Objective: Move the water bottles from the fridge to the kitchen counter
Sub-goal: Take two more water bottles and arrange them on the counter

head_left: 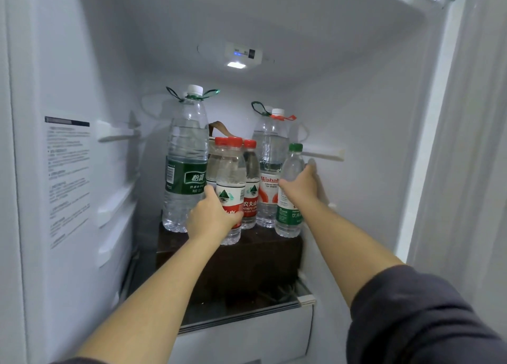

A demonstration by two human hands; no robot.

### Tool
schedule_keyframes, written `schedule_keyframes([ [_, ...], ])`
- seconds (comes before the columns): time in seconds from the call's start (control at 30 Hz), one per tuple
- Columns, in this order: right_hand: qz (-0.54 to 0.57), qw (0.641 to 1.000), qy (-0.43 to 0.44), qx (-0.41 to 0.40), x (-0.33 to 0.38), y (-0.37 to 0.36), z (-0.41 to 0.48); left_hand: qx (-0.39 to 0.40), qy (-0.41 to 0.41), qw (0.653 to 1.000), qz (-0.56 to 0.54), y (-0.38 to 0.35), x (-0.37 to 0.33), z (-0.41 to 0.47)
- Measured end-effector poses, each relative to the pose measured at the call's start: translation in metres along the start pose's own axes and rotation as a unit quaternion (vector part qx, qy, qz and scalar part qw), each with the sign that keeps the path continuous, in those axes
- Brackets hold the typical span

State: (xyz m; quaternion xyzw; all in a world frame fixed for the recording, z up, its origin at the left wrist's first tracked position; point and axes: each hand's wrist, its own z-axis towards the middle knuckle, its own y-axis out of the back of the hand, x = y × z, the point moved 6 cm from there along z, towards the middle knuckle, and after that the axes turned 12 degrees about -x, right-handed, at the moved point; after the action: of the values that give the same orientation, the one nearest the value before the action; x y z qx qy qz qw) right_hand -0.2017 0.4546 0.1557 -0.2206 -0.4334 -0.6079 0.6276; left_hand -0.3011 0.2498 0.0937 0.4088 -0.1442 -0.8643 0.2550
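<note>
Water bottles (186,157) hold clear water inside fridge (71,61).

Clear, glossy plastic water bottles (186,144) — smooth matt-white plastic fridge walls (68,61), dark wood-look block (247,262) beneath.

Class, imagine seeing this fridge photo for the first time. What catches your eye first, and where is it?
Two bare arms stretch into the fridge: the left hand grips a red-capped bottle at the front middle, and the right hand holds a green-capped bottle on the right. A tall green-labelled bottle towers at the left.
</note>
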Motion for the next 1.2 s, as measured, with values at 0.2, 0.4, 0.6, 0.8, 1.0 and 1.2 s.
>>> schedule_keyframes([
  [0.2, -0.022, 0.999, 0.028, -0.024, -0.005, -0.004, -0.003, -0.007, -0.005, 1.0, 0.006, 0.002, -0.001, -0.002],
  [0.4, 0.056, 0.998, -0.009, 0.016, -0.012, -0.007, -0.017, 0.014, -0.003, 1.0, -0.001, -0.002, 0.001, 0.0],
  [0.6, 0.126, 0.98, -0.092, 0.124, -0.057, -0.026, -0.05, 0.042, 0.071, 0.992, -0.1, -0.014, 0.012, -0.004],
  [0.8, 0.158, 0.971, -0.098, 0.148, -0.068, -0.026, -0.05, 0.033, 0.077, 0.99, -0.116, -0.021, 0.014, -0.007],
  [1.0, 0.161, 0.979, -0.082, 0.1, -0.07, -0.017, -0.063, 0.026, 0.138, 0.961, -0.237, -0.029, 0.012, -0.017],
  [1.2, 0.141, 0.988, -0.033, 0.053, -0.056, 0.022, -0.097, 0.016, 0.083, 0.95, -0.302, -0.006, -0.009, -0.048],
])
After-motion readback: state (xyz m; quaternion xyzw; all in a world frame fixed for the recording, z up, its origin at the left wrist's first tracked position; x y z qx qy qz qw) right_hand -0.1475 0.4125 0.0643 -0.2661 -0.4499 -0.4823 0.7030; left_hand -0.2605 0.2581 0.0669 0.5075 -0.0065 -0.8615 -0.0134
